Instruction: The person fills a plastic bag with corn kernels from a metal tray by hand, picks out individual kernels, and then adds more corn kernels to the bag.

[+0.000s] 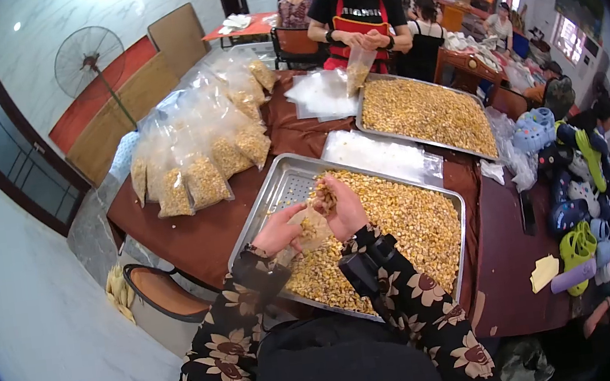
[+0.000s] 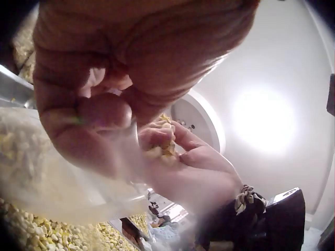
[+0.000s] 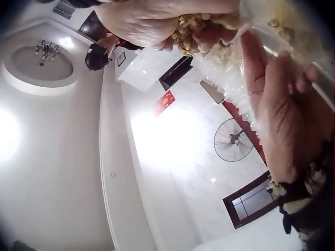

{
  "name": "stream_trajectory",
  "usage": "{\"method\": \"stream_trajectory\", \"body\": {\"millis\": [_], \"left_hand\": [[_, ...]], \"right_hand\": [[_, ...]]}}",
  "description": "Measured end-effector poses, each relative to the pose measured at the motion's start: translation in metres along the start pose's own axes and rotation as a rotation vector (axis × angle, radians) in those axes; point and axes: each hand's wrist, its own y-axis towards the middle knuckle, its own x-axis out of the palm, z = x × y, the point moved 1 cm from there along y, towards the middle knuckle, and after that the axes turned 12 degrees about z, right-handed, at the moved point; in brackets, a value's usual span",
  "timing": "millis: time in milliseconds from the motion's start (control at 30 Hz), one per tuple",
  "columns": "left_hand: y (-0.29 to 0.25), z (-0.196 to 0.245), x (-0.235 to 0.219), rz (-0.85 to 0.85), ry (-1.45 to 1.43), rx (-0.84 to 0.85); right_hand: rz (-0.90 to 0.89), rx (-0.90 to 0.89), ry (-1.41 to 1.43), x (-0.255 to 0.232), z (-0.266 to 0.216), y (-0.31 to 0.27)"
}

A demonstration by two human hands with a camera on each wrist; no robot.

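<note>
My left hand (image 1: pixel 278 232) pinches a clear plastic bag (image 2: pixel 68 193) by its mouth, low over the metal tray (image 1: pixel 465 228). Corn kernels (image 1: pixel 416 230) fill most of that tray, apart from its far left corner, where the perforated bottom shows. Beside the bag's opening, my right hand (image 1: pixel 345 210) is curled round a handful of kernels (image 3: pixel 187 35). In the left wrist view, the left thumb and fingers bend over the bag's edge, with the right hand (image 2: pixel 199 170) close behind. The lower part of the bag is partly hidden by my hands in the head view.
Several filled bags (image 1: pixel 205 180) stand at the table's left. Flat empty bags (image 1: pixel 380 152) lie behind my tray. Another tray of corn (image 1: pixel 425 115) sits further back, where a person (image 1: pixel 356 17) in a red apron holds a bag. Shoes (image 1: pixel 578 252) are piled at right.
</note>
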Motion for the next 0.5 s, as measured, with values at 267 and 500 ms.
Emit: {"method": "stream_trajectory", "body": {"millis": [267,500], "left_hand": [[-0.001,-0.010,-0.001,0.050,-0.036,-0.033],[0.000,-0.007,-0.010,0.123,0.088,0.007]], "right_hand": [[-0.129,0.286,0.384,-0.055,-0.021,0.015],[0.263,0.239,0.385,-0.085,-0.042,-0.022]]}}
